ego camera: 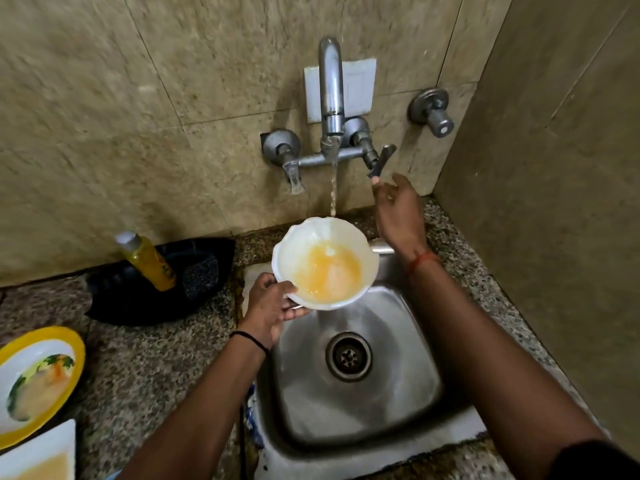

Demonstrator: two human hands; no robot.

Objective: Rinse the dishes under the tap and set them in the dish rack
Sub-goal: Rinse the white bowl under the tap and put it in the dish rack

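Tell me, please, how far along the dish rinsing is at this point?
Early. Water runs from the tap. The left hand holds a white bowl with yellow residue under the stream; the right hand is open by the tap lever. Left: the yellow-rimmed plate and a white dish wait dirty on the counter. No rack shows.

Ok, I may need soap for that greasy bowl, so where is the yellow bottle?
The yellow bottle leans in a black holder on the counter by the wall, left of the sink.
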